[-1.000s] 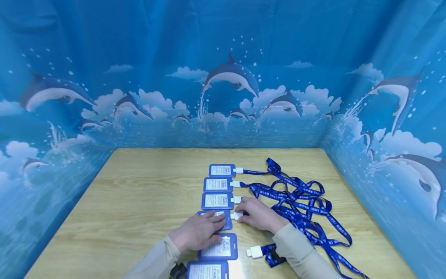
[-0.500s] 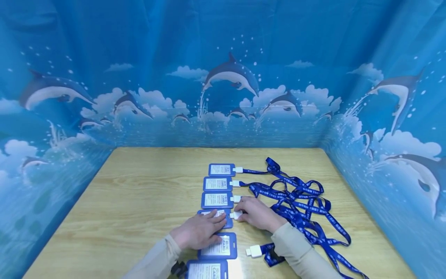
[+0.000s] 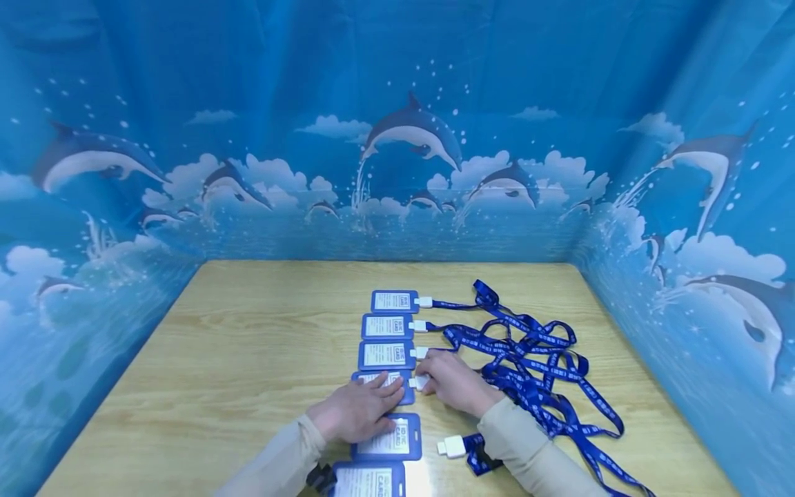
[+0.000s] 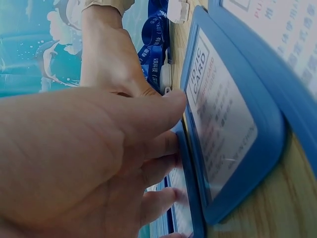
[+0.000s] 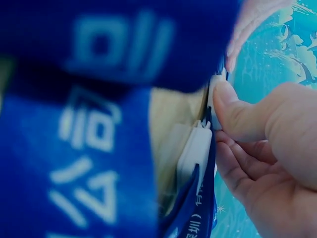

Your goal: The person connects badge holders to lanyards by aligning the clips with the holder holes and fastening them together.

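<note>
My left hand [image 3: 360,411] lies palm down with its fingers spread over a blue badge holder [image 3: 408,390], the fourth from the far end of a column. Its thumb reaches the nearer badge holder [image 4: 223,114]. My right hand [image 3: 456,379] pinches a white plastic lanyard clip [image 3: 419,382] between thumb and fingers at that fourth holder's slotted right edge. The right wrist view shows the thumb pressed on the clip [image 5: 213,109]; whether it is hooked into the slot cannot be told. Blue printed lanyard strap [image 5: 74,163] fills the left of that view.
Three farther badge holders [image 3: 394,301] have white clips at their right edges. Two nearer holders [image 3: 415,452] lie without clips. Another white clip [image 3: 455,446] lies below my right hand. Tangled blue lanyards [image 3: 534,345] cover the right side of the wooden table [image 3: 261,331].
The white clip in my right hand has shifted slightly left, onto the holder's edge. My left hand has stayed almost still on the badge holder.
</note>
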The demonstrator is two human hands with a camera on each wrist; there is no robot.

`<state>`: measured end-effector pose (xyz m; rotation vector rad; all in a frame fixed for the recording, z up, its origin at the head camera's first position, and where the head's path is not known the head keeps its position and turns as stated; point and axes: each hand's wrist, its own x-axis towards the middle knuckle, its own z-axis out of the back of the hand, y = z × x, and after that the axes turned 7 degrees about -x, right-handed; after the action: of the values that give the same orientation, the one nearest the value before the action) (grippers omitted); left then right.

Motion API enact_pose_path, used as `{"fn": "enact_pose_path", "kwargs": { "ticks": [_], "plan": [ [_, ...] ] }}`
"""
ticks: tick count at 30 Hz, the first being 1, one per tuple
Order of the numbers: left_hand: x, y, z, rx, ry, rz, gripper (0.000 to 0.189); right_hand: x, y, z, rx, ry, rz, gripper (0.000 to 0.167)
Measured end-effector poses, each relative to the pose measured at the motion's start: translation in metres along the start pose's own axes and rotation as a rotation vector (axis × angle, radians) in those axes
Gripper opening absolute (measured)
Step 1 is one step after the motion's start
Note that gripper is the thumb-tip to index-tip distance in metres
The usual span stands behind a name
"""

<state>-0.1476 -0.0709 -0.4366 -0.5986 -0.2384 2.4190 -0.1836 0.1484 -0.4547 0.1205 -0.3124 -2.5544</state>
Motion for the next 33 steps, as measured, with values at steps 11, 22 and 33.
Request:
{"fn": "enact_pose_path", "kwargs": {
  "ticks": [11, 22, 33],
  "plan": [
    [0.003, -0.001, 0.002, -0.008, 0.035, 0.032, 0.062, 0.000, 0.006, -0.004, -0.005, -0.007, -0.028, 0.026],
    [0.009, -0.006, 0.012, 0.015, -0.036, -0.006, 0.054, -0.011, -0.007, 0.019, 0.052, -0.039, -0.072, 0.030],
    [0.006, -0.011, 0.016, 0.062, -0.122, -0.014, 0.054, -0.036, -0.015, 0.048, 0.083, -0.099, -0.200, 0.024]
  ]
}}
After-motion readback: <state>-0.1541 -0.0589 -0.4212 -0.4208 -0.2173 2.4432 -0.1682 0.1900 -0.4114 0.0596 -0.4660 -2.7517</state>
